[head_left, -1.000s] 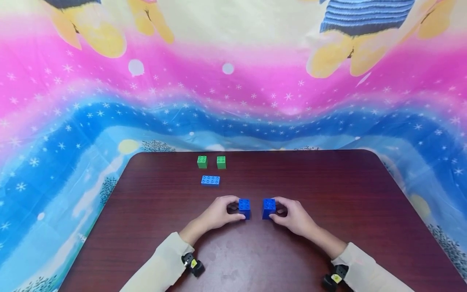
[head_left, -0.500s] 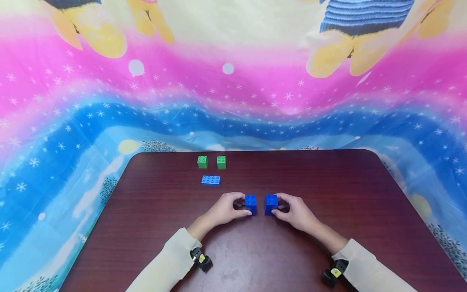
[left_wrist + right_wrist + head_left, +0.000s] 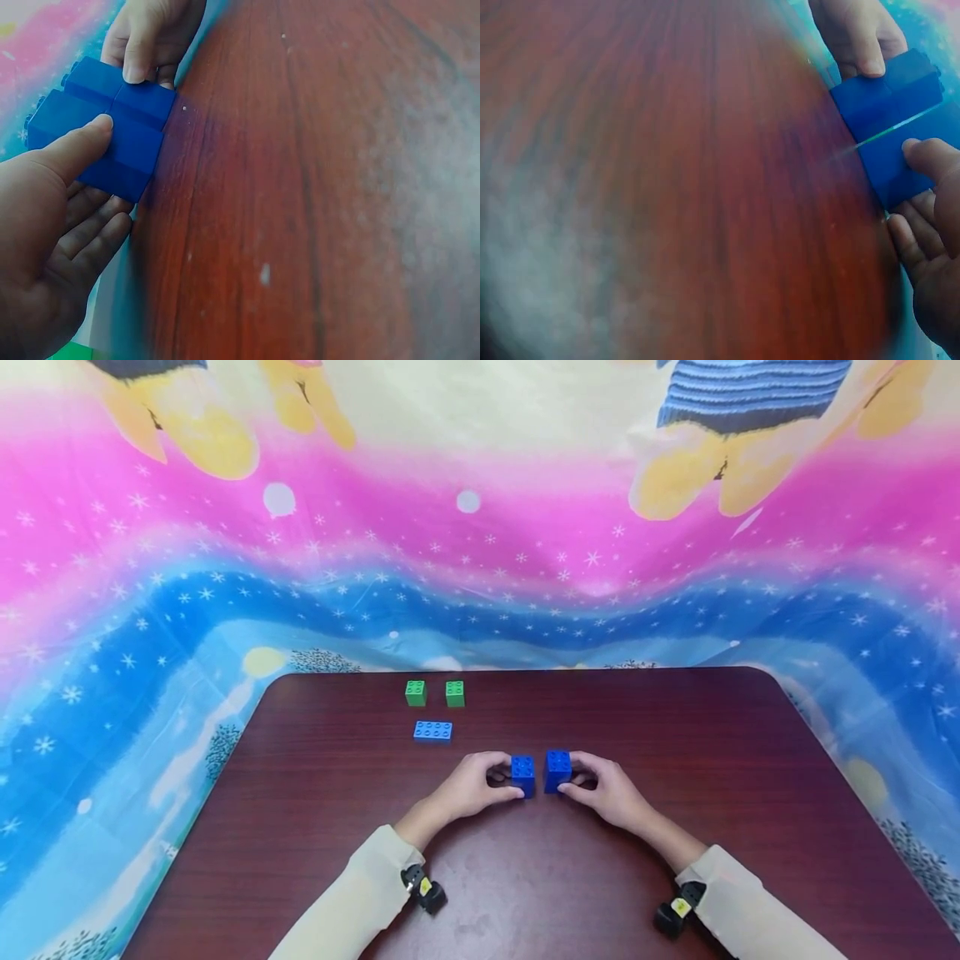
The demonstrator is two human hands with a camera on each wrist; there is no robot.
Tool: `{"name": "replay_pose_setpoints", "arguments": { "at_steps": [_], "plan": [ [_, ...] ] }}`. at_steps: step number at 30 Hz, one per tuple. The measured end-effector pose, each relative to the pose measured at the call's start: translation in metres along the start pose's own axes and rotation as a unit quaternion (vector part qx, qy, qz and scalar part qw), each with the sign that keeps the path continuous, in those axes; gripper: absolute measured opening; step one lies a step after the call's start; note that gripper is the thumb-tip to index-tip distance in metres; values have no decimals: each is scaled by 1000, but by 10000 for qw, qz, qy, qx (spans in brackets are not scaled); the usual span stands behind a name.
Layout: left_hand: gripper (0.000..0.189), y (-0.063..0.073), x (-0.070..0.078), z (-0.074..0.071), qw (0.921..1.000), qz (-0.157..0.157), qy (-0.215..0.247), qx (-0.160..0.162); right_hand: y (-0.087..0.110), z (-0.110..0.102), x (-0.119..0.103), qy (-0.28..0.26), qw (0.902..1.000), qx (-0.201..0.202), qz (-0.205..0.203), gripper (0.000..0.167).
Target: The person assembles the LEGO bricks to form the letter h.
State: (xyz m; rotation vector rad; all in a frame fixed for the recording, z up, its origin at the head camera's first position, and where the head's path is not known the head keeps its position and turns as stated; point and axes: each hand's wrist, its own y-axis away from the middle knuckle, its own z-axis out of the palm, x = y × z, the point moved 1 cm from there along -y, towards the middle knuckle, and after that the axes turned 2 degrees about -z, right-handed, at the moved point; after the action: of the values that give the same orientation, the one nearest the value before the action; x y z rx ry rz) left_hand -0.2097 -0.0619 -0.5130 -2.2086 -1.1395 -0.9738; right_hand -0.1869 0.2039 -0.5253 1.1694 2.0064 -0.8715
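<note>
Two tall blue toy building bricks with studded tops stand side by side in the head view, a narrow gap between them. My left hand [image 3: 474,785] pinches the left blue brick [image 3: 522,778], thumb on its near side and fingers behind. The right blue brick [image 3: 557,773] is held the same way by my right hand [image 3: 611,793], slightly farther back. In the left wrist view, the thumb presses the broad face of the left blue brick [image 3: 124,169], and a seam crosses it. The right wrist view shows a thin sliver of light between the right blue brick [image 3: 892,169] and the other one.
Toward the back left of the dark red wooden table [image 3: 660,718] stand two green bricks, one left [image 3: 416,693] and one right [image 3: 455,693]. A flat light-blue brick [image 3: 432,731] lies in front of them. A patterned cloth [image 3: 465,568] hangs behind the table.
Both blue bricks have moved away from me toward the table's back. The left one has also shifted right, so the gap between them is narrower. The green and light-blue bricks stayed put.
</note>
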Motion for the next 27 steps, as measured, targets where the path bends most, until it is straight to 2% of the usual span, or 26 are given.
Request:
{"name": "replay_pose_setpoints", "arguments": {
  "at_steps": [8,18,27],
  "plan": [
    [32,1,2,-2,9999,-97,52,-50,-1,1,5,-257,9996,-54,32,41],
    [30,-1,1,2,9999,-66,152,-15,-1,0,8,-310,9993,-113,150,40],
    [50,-1,1,3,9997,-153,108,-128,-1,0,9,-380,9992,-63,78,39]
  ]
}}
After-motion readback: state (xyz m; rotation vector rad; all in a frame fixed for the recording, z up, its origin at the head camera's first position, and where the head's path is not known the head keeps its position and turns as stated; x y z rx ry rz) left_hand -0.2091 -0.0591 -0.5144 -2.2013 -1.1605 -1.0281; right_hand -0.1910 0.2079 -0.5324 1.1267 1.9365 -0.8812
